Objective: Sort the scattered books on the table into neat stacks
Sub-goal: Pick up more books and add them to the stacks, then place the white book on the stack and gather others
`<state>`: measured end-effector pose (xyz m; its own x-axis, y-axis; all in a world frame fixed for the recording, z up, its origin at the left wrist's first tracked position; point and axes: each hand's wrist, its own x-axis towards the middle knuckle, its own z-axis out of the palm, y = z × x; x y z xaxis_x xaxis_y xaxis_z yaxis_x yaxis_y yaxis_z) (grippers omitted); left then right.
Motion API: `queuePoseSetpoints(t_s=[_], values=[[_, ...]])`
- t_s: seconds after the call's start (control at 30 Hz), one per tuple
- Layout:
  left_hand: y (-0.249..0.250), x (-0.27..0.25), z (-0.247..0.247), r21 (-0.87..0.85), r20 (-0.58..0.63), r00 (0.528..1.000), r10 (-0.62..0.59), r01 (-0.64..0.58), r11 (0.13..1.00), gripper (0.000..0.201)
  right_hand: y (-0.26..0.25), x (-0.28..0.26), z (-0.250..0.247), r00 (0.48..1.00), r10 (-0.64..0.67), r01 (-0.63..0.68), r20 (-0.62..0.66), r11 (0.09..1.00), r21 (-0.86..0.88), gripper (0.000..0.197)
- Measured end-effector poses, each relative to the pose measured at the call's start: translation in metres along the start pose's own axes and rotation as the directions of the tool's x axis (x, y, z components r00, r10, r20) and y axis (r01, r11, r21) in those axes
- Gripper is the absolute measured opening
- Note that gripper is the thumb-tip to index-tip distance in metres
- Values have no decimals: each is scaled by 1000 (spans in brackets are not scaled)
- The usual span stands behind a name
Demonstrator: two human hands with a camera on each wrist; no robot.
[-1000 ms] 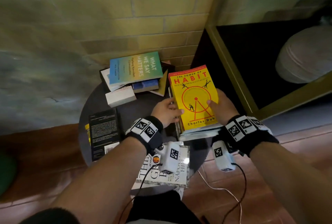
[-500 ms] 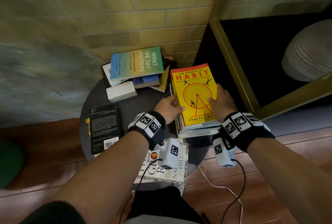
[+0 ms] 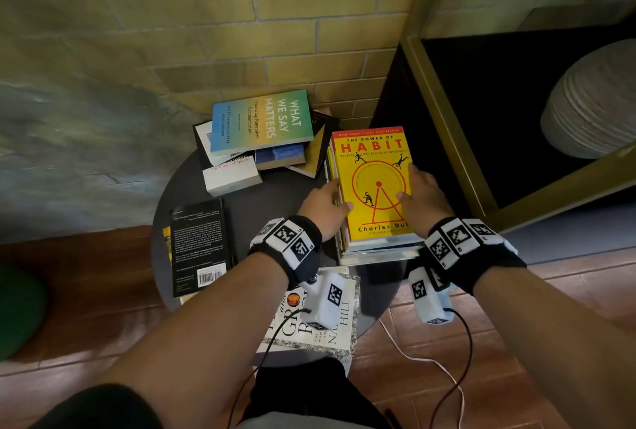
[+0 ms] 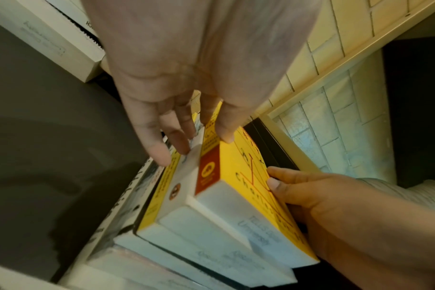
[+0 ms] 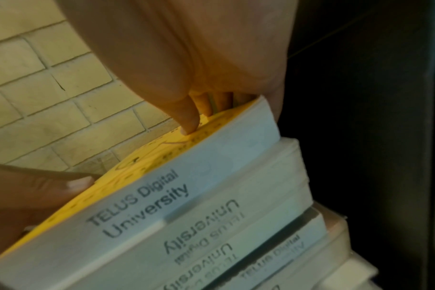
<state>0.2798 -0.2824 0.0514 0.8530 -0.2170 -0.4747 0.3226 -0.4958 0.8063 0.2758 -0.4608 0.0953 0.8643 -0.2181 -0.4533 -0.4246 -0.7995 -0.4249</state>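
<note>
The yellow Habit paperback sits on top of the stack at centre right of the head view, on the round dark table. The left hand has its fingers laid fairly straight against the spine side of the stack with the thumb on the cover edge, and the right hand is curled round the opposite long edge, thumb on top, so the book's squeezed between the two. Looks like squaring it up with the books below.

Handling guess: it's a thick paperback, so moderate weight, bendy cover, glossy enough to slide on the book under it. Best hold is the long edges near the middle, not the corners. The wrist views show the page blocks underneath aren't flush, so the pile could skew if pushed from one side only.

Still loose: the messy pile under the teal book in the upper middle, the black book at left, and a white one at lower centre
</note>
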Motion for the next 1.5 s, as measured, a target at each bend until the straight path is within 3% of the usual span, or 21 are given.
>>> queuePoseSetpoints(t_s=[0.3, 0.4, 0.47, 0.57, 0.63, 0.7, 0.8, 0.9, 0.97, 1.07, 1.17, 1.3, 1.43, 1.5], values=[[1, -8, -3, -127, 5, 999, -51, 52, 991, 63, 2, 1, 1, 1000, -14, 14, -11, 999, 38, 60], [-7, -22, -13, -179, -5, 998, -61, 59, 982, 51, 1, -4, 2, 974, -168, 161, -149, 985, -58, 62], [-22, -36, -23, -236, -37, 994, -100, 88, 968, 42, -4, -12, 8, 885, -378, 363, -271, 926, -109, 59], [-50, -59, -40, -226, -72, 981, -179, 159, 961, 24, -20, -28, 23, 689, -638, 630, -344, 762, -153, 42], [-75, -75, -52, -186, -105, 967, -231, 209, 960, 12, -33, -41, 41, 618, -746, 740, -249, 658, -136, 31], [-98, -91, -61, -138, -148, 948, -283, 263, 955, 13, -43, -51, 62, 595, -799, 798, -84, 600, -55, 24], [-129, -112, -68, 5, -152, 898, -414, 419, 908, 15, -48, -62, 94, 625, -745, 768, 233, 640, -12, 30], [-147, -130, -67, 115, -99, 847, -523, 532, 839, 27, -46, -63, 122, 648, -544, 710, 533, 684, -165, 61], [-153, -138, -61, 138, -80, 843, -531, 537, 832, 34, -44, -61, 135, 676, -406, 660, 615, 705, -259, 85], [-153, -149, -47, 135, -16, 826, -563, 560, 818, 33, -41, -56, 150, 706, -303, 614, 641, 713, -339, 106], [-159, -150, -36, 109, -7, 814, -581, 578, 809, 38, -40, -54, 154, 721, -318, 606, 616, 720, -338, 107], [-176, -145, -32, -111, -18, 821, -570, 565, 817, 52, -42, -50, 147, 758, -364, 542, 541, 813, -213, 96], [-154, -153, -39, -143, -132, 829, -544, 527, 838, 44, -44, -50, 142, 827, -368, 468, 425, 869, -158, 77], [-146, -155, -42, -233, -138, 847, -512, 475, 849, 39, -49, -50, 137, 859, -360, 398, 364, 917, -33, 66]])
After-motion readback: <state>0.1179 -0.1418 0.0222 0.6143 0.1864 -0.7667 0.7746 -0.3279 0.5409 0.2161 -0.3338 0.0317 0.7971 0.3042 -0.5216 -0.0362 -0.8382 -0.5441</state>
